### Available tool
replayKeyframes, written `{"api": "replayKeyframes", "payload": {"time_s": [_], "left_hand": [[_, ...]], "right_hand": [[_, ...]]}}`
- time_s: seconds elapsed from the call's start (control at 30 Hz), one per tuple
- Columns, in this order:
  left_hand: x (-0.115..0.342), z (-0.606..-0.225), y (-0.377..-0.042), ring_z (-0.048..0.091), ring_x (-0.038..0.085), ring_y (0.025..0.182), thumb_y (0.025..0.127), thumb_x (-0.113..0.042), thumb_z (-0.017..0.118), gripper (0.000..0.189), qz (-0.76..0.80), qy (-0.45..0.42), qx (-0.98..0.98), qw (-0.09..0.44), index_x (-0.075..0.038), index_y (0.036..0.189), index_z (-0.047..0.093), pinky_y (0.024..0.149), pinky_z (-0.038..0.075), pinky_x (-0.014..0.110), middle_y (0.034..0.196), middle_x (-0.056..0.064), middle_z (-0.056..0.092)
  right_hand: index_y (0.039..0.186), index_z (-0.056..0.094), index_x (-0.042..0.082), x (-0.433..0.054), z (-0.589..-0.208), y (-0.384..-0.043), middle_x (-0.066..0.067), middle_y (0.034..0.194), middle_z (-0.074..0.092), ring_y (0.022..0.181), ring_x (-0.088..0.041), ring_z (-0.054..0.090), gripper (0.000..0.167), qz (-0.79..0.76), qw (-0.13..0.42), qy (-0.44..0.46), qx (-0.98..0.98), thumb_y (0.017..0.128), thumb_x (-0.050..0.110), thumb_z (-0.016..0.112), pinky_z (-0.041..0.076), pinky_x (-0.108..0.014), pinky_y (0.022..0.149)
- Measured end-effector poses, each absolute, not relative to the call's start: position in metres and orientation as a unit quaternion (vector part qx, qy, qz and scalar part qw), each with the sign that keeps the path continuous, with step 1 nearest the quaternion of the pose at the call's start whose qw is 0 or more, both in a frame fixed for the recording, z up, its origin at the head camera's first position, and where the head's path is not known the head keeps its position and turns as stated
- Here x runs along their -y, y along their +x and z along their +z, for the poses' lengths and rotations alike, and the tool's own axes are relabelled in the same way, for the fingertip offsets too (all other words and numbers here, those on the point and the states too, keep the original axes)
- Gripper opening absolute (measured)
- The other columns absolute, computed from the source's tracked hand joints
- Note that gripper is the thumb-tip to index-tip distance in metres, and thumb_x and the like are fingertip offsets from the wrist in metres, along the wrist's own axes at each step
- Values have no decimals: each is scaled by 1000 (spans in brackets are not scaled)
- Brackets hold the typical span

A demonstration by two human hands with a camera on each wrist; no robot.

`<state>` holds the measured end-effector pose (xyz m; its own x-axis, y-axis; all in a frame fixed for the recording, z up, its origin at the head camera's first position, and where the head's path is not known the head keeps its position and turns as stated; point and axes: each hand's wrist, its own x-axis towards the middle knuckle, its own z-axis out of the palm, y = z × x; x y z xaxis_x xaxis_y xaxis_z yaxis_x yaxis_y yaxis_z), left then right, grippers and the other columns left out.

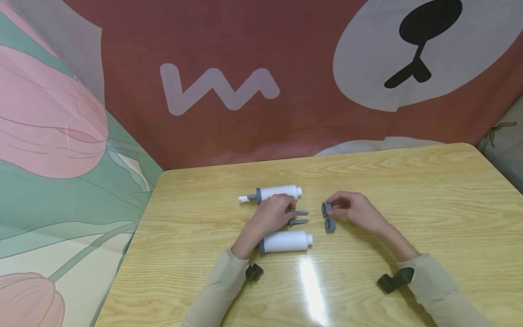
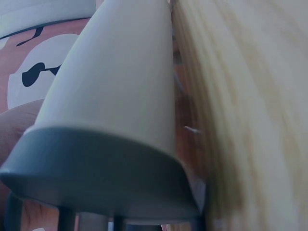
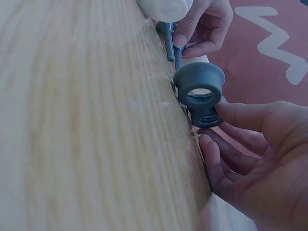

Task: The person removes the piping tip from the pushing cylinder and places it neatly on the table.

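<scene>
Two white syringe-like tubes with grey collars lie on the table: the far tube (image 1: 278, 191) above my left hand and the near tube (image 1: 286, 241) below it. My left hand (image 1: 273, 212) pinches a slim grey tapered nozzle (image 1: 301, 213); a second nozzle (image 1: 299, 222) lies just below it. To the right, my right hand (image 1: 354, 210) holds a grey threaded ring (image 1: 326, 209) between thumb and fingers. Another grey ring (image 1: 330, 225) stands beside it, closer to me. The near tube's grey collar (image 2: 96, 168) fills much of the left wrist view, covering most of my left hand.
The wood-grain table (image 1: 429, 195) ends at a red printed cloth (image 1: 245, 141) behind and a floral cloth (image 1: 61, 204) at the left. A grey rod with a white end (image 1: 244, 199) sticks out leftward from the far tube. Black cameras sit at both wrists.
</scene>
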<state>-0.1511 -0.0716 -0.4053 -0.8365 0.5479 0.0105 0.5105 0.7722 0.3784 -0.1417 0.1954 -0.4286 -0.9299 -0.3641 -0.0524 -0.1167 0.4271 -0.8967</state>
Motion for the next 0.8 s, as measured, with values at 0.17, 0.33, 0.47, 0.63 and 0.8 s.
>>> {"api": "replayKeyframes", "payload": {"time_s": [0.17, 0.33, 0.47, 0.63, 0.8], "left_hand": [[72, -405, -151, 58, 8, 75, 95, -18, 78, 7, 185, 281, -940, 49, -12, 96, 73, 65, 49, 22, 88, -4, 66], [72, -407, -152, 58, 8, 75, 95, -17, 78, 6, 183, 281, -941, 48, -13, 95, 73, 66, 49, 22, 87, -4, 66], [72, -407, -151, 58, 9, 76, 95, -17, 78, 6, 181, 281, -941, 46, -13, 96, 73, 66, 49, 22, 87, -4, 66], [72, -406, -151, 57, 9, 75, 95, -14, 75, 3, 182, 285, -941, 35, -12, 94, 73, 64, 49, 22, 86, -4, 64], [73, -401, -150, 59, 10, 73, 98, -15, 71, 5, 189, 286, -939, -18, -11, 96, 74, 62, 51, 25, 88, -1, 67]], "right_hand": [[118, 70, -3, -195, -429, -142, -10, 107, 73, 101, -26, 68, 28, -513, 115, -145, -838, 94, 10, 77, 56, -25, 83], [119, 70, -2, -195, -429, -142, -10, 107, 73, 101, -25, 68, 28, -514, 116, -146, -837, 94, 10, 77, 56, -25, 83], [119, 70, -2, -195, -430, -142, -10, 107, 73, 101, -25, 68, 29, -514, 119, -146, -837, 94, 11, 77, 56, -25, 83], [119, 70, -2, -197, -430, -143, -10, 108, 73, 101, -25, 68, 28, -508, 114, -143, -841, 96, 13, 75, 56, -25, 83], [122, 69, -3, -200, -427, -142, -14, 111, 73, 97, -26, 69, 30, -511, 97, -122, -845, 101, 18, 70, 59, -29, 75]]}}
